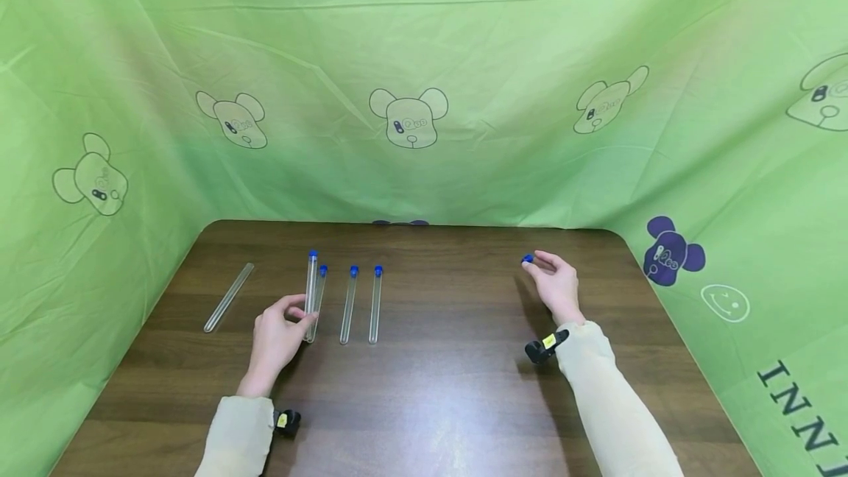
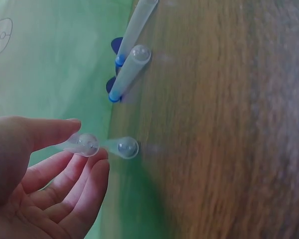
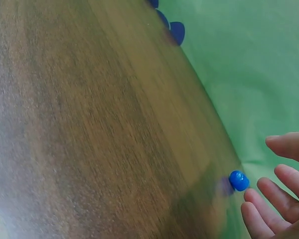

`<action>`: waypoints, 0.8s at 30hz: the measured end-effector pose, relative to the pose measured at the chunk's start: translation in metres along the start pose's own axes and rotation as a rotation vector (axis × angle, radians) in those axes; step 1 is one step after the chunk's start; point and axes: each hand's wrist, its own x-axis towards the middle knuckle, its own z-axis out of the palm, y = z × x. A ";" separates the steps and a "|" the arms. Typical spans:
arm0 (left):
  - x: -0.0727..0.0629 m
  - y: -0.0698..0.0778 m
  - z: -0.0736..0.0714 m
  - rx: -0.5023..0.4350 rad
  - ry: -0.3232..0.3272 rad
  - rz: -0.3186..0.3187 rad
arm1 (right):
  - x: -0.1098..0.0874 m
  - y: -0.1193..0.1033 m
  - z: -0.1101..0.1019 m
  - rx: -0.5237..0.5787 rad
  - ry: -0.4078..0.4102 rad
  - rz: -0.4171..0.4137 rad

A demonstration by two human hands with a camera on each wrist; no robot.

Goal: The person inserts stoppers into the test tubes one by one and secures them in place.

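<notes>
In the head view my left hand [image 1: 278, 333] pinches a clear test tube [image 1: 312, 282] with a blue cap between thumb and fingers. From the left wrist view, its rounded bottom [image 2: 88, 144] faces the camera. Close beside it on the table lies another capped test tube [image 1: 319, 299]. Two more, a capped tube [image 1: 348, 308] and a second capped tube [image 1: 375, 308], lie to its right. Far off to the right, my right hand [image 1: 556, 289] is beside a loose blue cap [image 3: 239, 180]. Its fingers [image 3: 281, 199] are spread, with the thumb apart from them.
An uncapped test tube [image 1: 228, 299] lies slanted at the left of the brown wooden table [image 1: 450, 359]. Green cloth [image 1: 411, 182] printed with bear heads hangs along the table's back and sides.
</notes>
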 end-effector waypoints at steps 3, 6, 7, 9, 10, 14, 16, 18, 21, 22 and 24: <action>0.000 -0.002 -0.002 0.016 0.008 0.007 | 0.001 -0.001 -0.001 -0.017 0.001 -0.006; 0.001 -0.005 -0.005 0.033 0.011 0.003 | 0.003 0.000 -0.003 -0.044 -0.004 -0.016; 0.001 -0.006 -0.006 0.035 0.011 0.000 | 0.003 0.000 -0.004 -0.052 -0.003 -0.017; 0.002 -0.009 -0.007 0.044 0.013 -0.007 | 0.006 0.002 -0.005 -0.068 -0.003 -0.019; 0.002 -0.010 -0.008 0.048 0.014 -0.010 | 0.007 0.003 -0.005 -0.070 -0.003 -0.018; 0.003 -0.015 -0.011 0.073 0.021 -0.014 | 0.011 0.005 -0.006 -0.079 -0.003 -0.006; 0.004 -0.016 -0.013 0.089 0.020 -0.013 | 0.012 0.005 -0.007 -0.090 -0.006 -0.003; 0.004 -0.016 -0.015 0.107 0.015 -0.015 | 0.013 0.004 -0.008 -0.112 -0.010 -0.009; 0.005 -0.017 -0.018 0.135 0.001 -0.025 | 0.014 0.003 -0.008 -0.143 -0.017 -0.015; 0.005 -0.017 -0.019 0.144 -0.005 -0.029 | 0.015 0.003 -0.008 -0.152 -0.020 -0.016; 0.006 -0.018 -0.019 0.160 -0.015 -0.032 | 0.016 0.002 -0.008 -0.177 -0.027 -0.017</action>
